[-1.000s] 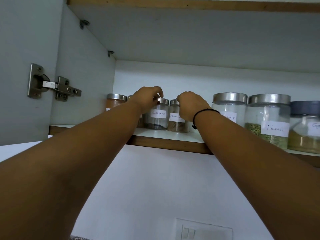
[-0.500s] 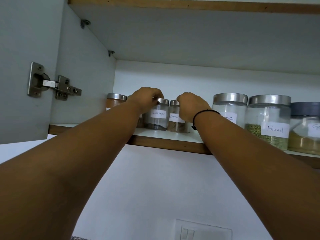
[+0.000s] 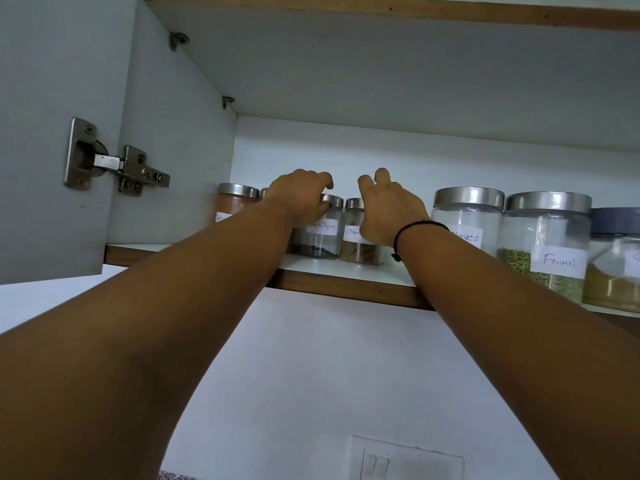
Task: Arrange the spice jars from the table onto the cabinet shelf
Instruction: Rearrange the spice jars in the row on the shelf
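Curled over the steel lid of the pepper jar [image 3: 322, 240], the left hand [image 3: 301, 199] hides the jar's left side; whether it actually grips the jar cannot be told. At its 3 o'clock the right hand [image 3: 391, 209] holds nothing: its fingers are lifted and spread, and its palm is in front of the cinnamon jar [image 3: 355, 247].

Both jars stand upright on the shelf [image 3: 346, 271], side by side near its front edge. Each is small clear glass with a brushed-metal lid and a white handwritten label. The pepper jar holds a thin dark layer at the bottom, the cinnamon jar a brown one (its label is half covered by the hand).

At 9 o'clock from the pepper jar stands an orange jar [image 3: 235, 206]. At 3 o'clock from the right hand come the larger cloves jar [image 3: 464, 216], the fennel jar [image 3: 543, 244] with green seed, and a grey-lidded jar [image 3: 616, 271]. A black band [image 3: 415, 225] circles the right wrist. A hinge [image 3: 114, 161] sits on the door at far 9 o'clock, and a switch [image 3: 405, 460] at 6 o'clock.
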`<state>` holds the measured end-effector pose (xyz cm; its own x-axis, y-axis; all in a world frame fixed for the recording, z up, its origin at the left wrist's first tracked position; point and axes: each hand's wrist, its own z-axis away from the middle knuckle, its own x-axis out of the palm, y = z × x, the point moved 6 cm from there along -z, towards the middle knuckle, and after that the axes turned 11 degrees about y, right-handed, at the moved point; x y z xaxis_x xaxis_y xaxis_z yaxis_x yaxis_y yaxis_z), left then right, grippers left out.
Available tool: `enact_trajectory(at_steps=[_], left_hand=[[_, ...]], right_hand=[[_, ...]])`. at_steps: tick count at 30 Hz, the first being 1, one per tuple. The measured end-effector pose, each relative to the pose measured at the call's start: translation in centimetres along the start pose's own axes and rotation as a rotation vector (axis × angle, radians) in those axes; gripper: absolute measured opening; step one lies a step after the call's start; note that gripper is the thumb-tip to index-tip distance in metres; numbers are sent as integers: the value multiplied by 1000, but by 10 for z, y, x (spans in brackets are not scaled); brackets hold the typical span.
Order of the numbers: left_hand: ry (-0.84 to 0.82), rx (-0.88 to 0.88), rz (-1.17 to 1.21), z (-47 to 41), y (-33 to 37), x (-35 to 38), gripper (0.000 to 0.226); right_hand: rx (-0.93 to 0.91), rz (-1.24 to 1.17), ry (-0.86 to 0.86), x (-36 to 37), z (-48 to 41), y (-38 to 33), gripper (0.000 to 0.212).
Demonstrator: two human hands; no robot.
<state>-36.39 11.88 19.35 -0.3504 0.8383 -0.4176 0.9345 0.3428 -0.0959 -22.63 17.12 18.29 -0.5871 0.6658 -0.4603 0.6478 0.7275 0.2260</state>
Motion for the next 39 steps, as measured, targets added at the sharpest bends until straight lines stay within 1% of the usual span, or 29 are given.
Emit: enact_trajectory(at_steps=[6, 17, 20, 23, 25, 28, 31, 34, 36, 37, 39], left_hand=[[57, 8, -2, -4, 2, -5, 42], [138, -20, 60, -5, 5, -18, 37], [139, -35, 102, -1, 6, -19, 36], [169, -75, 246, 3, 6, -27, 35], [176, -90, 274, 8, 4, -32, 35], [126, -106, 256, 16, 8, -36, 37], [126, -79, 308, 19, 36, -48, 40], [118, 0, 539, 17, 82, -62, 40], [46, 36, 702, 16, 117, -67, 39], [4, 46, 744, 15, 133, -67, 39], [-82, 68, 750, 15, 159, -66, 39]], right_hand=[[-10, 11, 79, -6, 1, -5, 54], [-98, 49, 244, -19, 2, -20, 33], [-100, 2, 265, -27, 9, -23, 31], [-99, -102, 302, -45, 24, -23, 32], [-150, -146, 330, -63, 37, -26, 35], [-257, -193, 353, -92, 56, -26, 36], [-278, -220, 392, -120, 63, -9, 33], [-239, -180, 407, -139, 66, 23, 28], [-199, -143, 417, -152, 69, 48, 24], [-183, -119, 414, -158, 71, 60, 22], [-150, -71, 385, -167, 74, 85, 19]])
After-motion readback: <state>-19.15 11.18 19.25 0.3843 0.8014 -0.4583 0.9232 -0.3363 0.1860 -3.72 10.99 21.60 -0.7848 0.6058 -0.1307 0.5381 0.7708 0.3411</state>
